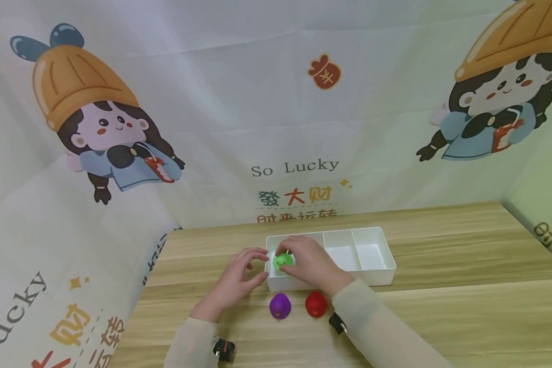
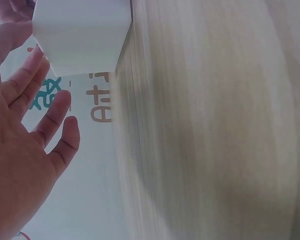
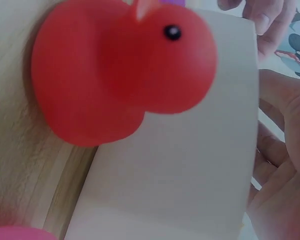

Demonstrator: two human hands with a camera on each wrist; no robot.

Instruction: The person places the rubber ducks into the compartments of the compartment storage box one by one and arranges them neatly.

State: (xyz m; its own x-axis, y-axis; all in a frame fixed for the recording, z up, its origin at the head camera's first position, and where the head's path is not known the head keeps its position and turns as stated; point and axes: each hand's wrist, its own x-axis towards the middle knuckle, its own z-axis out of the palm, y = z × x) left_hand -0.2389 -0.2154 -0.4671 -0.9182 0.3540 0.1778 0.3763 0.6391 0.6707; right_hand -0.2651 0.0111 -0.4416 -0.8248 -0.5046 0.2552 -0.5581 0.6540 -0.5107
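Note:
In the head view my right hand (image 1: 310,260) reaches over a white divided box (image 1: 331,278) and pinches a green rubber duck (image 1: 282,261) at the box's left-end compartment. The left hand (image 1: 239,278) is at the box's left end, its fingers spread and bent a little, holding nothing. The left wrist view shows those fingers beside the box's end wall (image 2: 85,40); firm contact cannot be told. A purple rubber duck (image 1: 280,306) and a red rubber duck (image 1: 316,304) stand in front of the box. The red duck fills much of the right wrist view, which does not show the green duck.
All this rests on a wood-grain table (image 1: 441,286). A pink object (image 3: 20,234) peeks in at the right wrist view's lower left corner. Behind the table hangs a printed cloth (image 1: 221,128). Small black devices (image 1: 224,350) are worn at the wrists.

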